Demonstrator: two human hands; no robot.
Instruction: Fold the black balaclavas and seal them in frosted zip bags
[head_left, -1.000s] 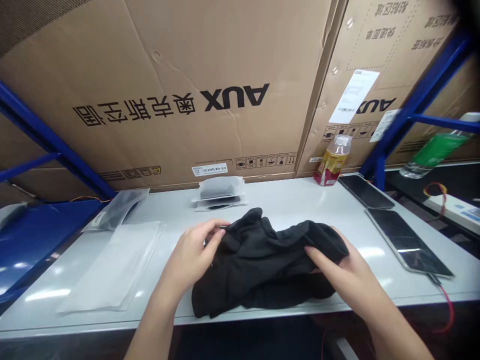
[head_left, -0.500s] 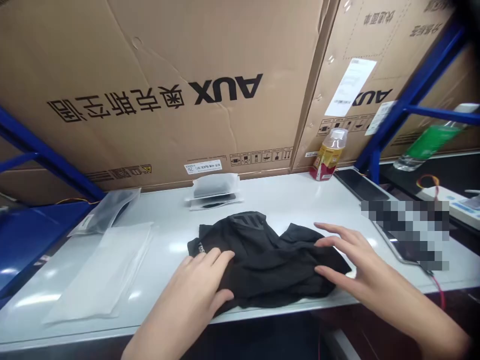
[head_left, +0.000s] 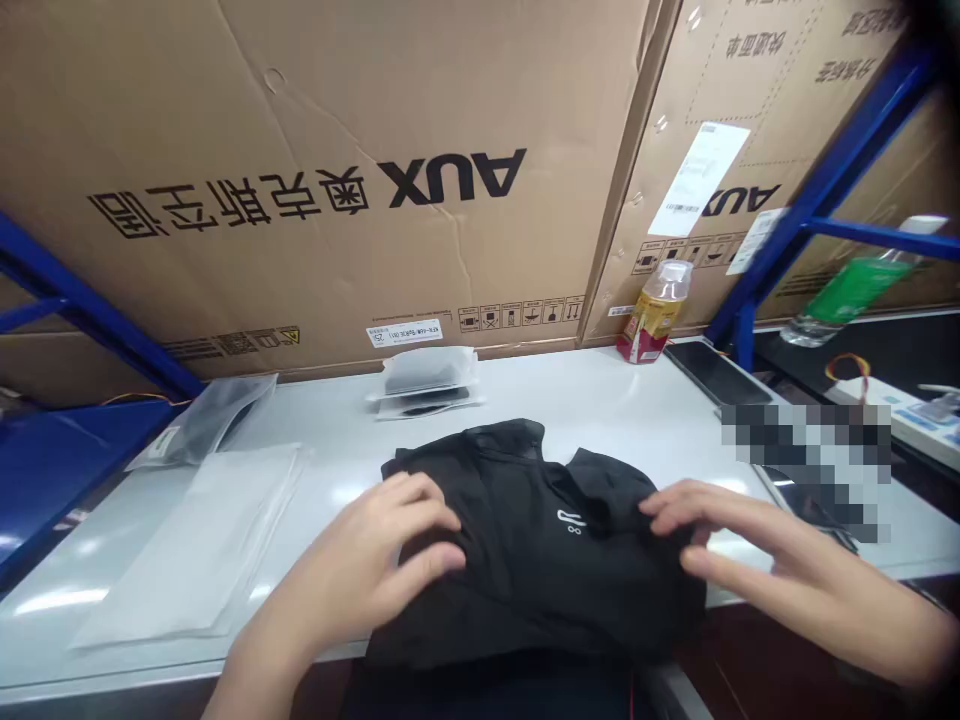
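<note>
Black garment [head_left: 540,560] lying at the near edge of the white table [head_left: 645,410]; left hand [head_left: 367,570] and right hand [head_left: 757,560], fingers spread, rest flat on its opposite sides, gripping nothing.

Bright overhead glare; edges perhaps blurred.

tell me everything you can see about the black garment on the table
The black garment is soft, matte fabric, knit by the look of it, with a small white logo near its middle. It lies rumpled and partly folded at the near edge of the white table, and its near part droops over that edge. A raised fold stands at its back. The left hand rests on its left side, and the fingers of the right hand touch its right edge.
</note>
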